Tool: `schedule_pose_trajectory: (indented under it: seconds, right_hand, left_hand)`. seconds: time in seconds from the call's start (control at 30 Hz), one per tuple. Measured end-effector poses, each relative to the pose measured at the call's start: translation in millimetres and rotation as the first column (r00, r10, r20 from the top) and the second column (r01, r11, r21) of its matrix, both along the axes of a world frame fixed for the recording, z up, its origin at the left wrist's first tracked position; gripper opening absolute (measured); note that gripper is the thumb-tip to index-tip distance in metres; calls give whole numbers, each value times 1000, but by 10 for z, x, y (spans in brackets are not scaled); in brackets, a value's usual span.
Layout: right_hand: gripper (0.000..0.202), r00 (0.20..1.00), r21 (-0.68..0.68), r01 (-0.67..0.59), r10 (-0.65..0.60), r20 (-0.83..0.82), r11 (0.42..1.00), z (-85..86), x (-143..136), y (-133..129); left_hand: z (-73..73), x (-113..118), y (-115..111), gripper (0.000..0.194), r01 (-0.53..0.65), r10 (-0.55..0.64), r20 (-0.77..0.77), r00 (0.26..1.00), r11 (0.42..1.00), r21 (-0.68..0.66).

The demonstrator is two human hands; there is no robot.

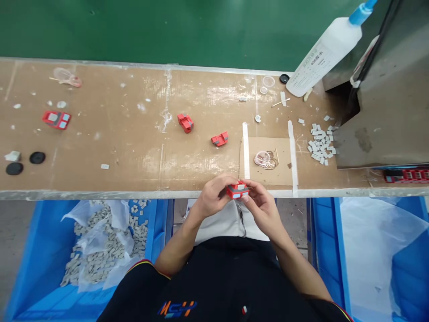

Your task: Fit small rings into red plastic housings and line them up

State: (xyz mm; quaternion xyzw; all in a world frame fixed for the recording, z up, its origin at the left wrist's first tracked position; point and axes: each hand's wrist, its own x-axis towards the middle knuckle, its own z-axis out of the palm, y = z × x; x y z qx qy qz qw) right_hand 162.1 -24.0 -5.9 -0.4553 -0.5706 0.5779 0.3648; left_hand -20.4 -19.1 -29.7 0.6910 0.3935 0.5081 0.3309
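Note:
Between both hands, over the front edge of the bench, is a small red toy vehicle body with grey and whitish patches. My left hand grips its left side with thumb and fingers. On the other side, my right hand pinches it, the thumb at its lower right corner. Two similar red toy pieces lie beyond my hands: one red piece closer, another red piece farther left. A third red toy vehicle with pale patches sits at the far left.
A white glue bottle with blue cap leans at the back right beside a metal box. Small pale pieces are heaped near it. Clear rings lie on a taped cardboard patch. Blue bins flank me below the bench.

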Motion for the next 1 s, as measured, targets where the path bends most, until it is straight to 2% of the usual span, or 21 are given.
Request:
schedule_pose_trajectory:
  seconds: [0.07,0.17,0.37,0.6,0.7,0.77,0.83,0.9,1.0]
  right_hand:
    - [41,999,-9,27,-27,-39,1000,-28,-18,-3]
    - [34,999,94,43,-44,4,995,-16,5,54]
    - [30,985,258,-56,11,173,964,23,40,123]
    - [26,956,394,-129,9,292,910,69,23,119]
    - [23,982,378,-44,-29,186,925,14,1,92]
    - [24,998,304,30,-45,42,952,-33,-22,57]
    - [26,998,250,54,-48,-27,967,-53,-33,27]
    - [23,996,297,40,-63,66,954,-28,-16,20]
    - [15,963,422,-69,-50,265,904,60,43,66]
  left_hand:
    - [24,-14,10,18,38,-38,10,999,999,-27]
    - [63,-33,16,20,102,-97,49,994,987,-128]
    - [65,-30,-1,10,53,-8,159,987,957,-284]
    - [89,-24,-6,7,42,-6,138,990,965,-259]
    - [63,-16,-6,16,65,-20,182,983,966,-248]
    - [37,-19,-8,32,121,-62,220,974,956,-267]
    - [21,-31,-9,39,138,-80,203,976,946,-293]
    - [20,-47,-3,36,95,-60,128,990,952,-290]
    - [33,-70,26,36,71,-72,0,997,972,-223]
